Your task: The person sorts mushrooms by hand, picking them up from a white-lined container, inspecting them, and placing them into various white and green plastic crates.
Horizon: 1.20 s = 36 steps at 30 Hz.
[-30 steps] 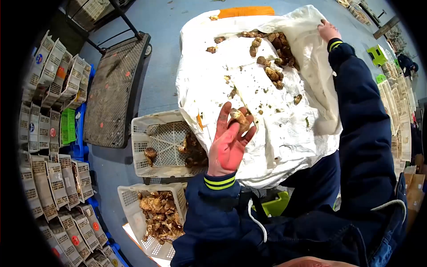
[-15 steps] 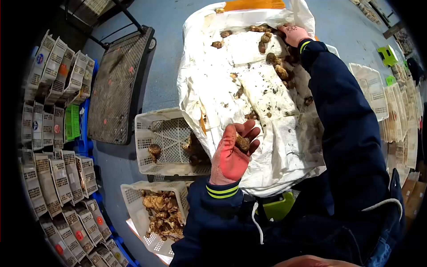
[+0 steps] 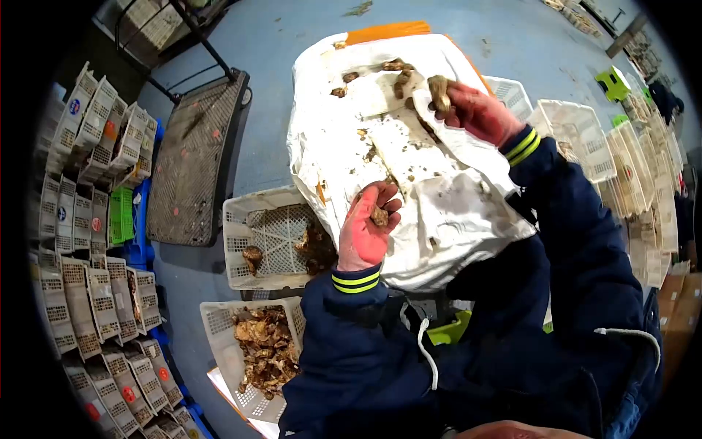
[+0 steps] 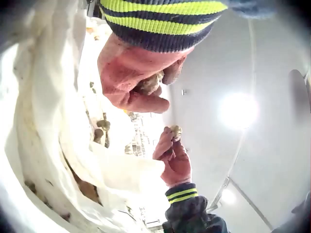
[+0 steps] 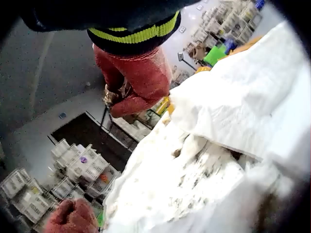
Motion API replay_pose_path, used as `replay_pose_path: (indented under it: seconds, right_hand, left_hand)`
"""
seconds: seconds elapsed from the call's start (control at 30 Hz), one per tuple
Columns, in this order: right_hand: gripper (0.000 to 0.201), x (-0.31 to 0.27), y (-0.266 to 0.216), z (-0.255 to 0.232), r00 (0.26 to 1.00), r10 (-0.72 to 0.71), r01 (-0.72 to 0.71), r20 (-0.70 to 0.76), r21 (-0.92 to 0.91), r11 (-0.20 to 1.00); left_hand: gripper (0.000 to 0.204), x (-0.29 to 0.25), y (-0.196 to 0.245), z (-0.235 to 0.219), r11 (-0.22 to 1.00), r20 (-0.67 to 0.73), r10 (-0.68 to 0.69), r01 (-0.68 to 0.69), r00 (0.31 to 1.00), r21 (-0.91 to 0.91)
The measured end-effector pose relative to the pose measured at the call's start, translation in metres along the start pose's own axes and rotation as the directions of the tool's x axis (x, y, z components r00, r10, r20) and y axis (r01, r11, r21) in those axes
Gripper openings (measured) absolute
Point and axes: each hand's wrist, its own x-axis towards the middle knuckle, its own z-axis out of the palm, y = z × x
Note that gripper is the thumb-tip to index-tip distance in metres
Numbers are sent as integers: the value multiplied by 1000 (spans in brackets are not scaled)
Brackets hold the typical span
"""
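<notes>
My left hand [image 3: 363, 233] is palm up, fingers curled round a small brown mushroom [image 3: 379, 216], above the near left part of a white sheet [image 3: 409, 249]. In the left wrist view the same mushroom [image 4: 149, 83] shows between thumb and fingers. Over the sheet's far right side, my right hand [image 3: 482, 115] pinches another mushroom [image 3: 439, 94], with a pale stem and brown cap. More mushrooms [image 3: 395, 66] lie at the sheet's far end. A raised fold of the sheet hides part of the pile beneath the right hand. Dark crumbs are scattered over the middle.
To the left stands a plastic crate [image 3: 241, 212] with a few mushrooms, and nearer me a crate [image 3: 216, 322] full of brown, torn-looking mushrooms. A flat trolley [image 3: 190, 161] stands beyond. Stacked crates [image 3: 102, 293] line the far left; more crates [image 3: 578, 139] stand at right.
My right hand first held the sheet's far right edge, then reached into the mushrooms there, and now is lifted back with one. My left hand keeps its mushroom, its fingers more curled.
</notes>
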Motion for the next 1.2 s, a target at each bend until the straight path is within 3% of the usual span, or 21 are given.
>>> replay_pose_path:
  seconds: [0.1, 0.2, 0.27, 0.33, 0.4, 0.47, 0.5, 0.53, 0.6, 0.63, 0.67, 0.7, 0.73, 0.8, 0.87, 0.93, 1.0, 1.03, 1.07, 1.2]
  right_hand:
    - [42, -54, 8, 62, 1000, 10, -6, -27, 146, 989]
    - [47, -78, 22, 101, 991, -121, 127, -54, 127, 984]
    - [46, -90, 32, 113, 973, -213, 227, -89, 182, 957]
    - [44, -105, 32, 124, 959, -255, 273, -123, 159, 949]
    - [42, -121, 32, 135, 945, -304, 317, -119, 109, 942]
    - [43, -133, 31, 144, 941, -306, 303, -144, -44, 952]
    - [44, -138, 32, 149, 937, -331, 315, -110, -137, 939]
    - [46, -143, 32, 153, 933, -352, 327, -75, -232, 916]
    - [55, -152, 32, 153, 932, -348, 284, -98, -396, 873]
    - [58, -156, 31, 149, 886, -456, 319, -89, -596, 737]
    - [60, -159, 28, 146, 834, -549, 318, -59, -762, 564]
    - [62, -162, 23, 144, 791, -608, 285, 65, -919, 272]
    - [62, -164, 23, 143, 788, -614, 278, 55, -921, 274]
    - [57, -165, 29, 142, 859, -504, 250, 89, -932, 263]
    - [43, -163, 42, 142, 841, -538, 215, 48, -944, 251]
    - [38, -166, 47, 134, 878, -474, 128, -70, -919, 373]
    - [36, -166, 51, 119, 935, -240, 20, -262, -634, 773]
    - [36, -168, 56, 110, 942, -173, 60, -289, -361, 931]
    - [36, -173, 54, 104, 950, -96, 52, -298, -153, 987]
    - [38, -194, 50, 87, 961, -74, 116, -266, 145, 983]
  left_hand:
    - [36, -14, -9, 26, 998, 193, -60, 53, 979, 42]
    - [38, -31, -20, 54, 969, 124, -89, 57, 988, 239]
    - [40, -42, -29, 65, 968, 164, -71, 28, 984, 251]
    - [43, -51, -35, 71, 964, 185, -159, 112, 970, 240]
    - [41, -60, -40, 84, 983, 233, -164, 139, 959, 119]
    - [43, -64, -41, 98, 970, 141, -172, 143, 975, 194]
    - [39, -73, -45, 108, 977, 157, -33, -1, 987, 212]
    - [34, -68, -48, 102, 972, 93, -19, -4, 995, 236]
    - [28, -75, -47, 117, 939, 14, 143, -140, 990, 313]
    - [27, -76, -48, 122, 844, -49, 290, -232, 956, 483]
    - [29, -75, -48, 123, 789, -13, 380, -317, 925, 527]
    - [30, -76, -46, 122, 758, 21, 383, -327, 924, 564]
    - [30, -75, -44, 122, 727, 58, 380, -337, 923, 599]
    - [29, -73, -49, 122, 723, 119, 337, -338, 934, 602]
    - [29, -70, -56, 121, 723, 126, 322, -330, 938, 607]
    - [31, -71, -53, 118, 712, 51, 313, -270, 948, 649]
    - [32, -71, -44, 113, 760, -49, 272, -183, 961, 624]
    - [32, -67, -40, 103, 832, -27, 233, -185, 972, 524]
    - [31, -61, -37, 90, 893, 2, 191, -175, 982, 414]
    - [31, -49, -43, 85, 943, -44, 25, -9, 999, 333]
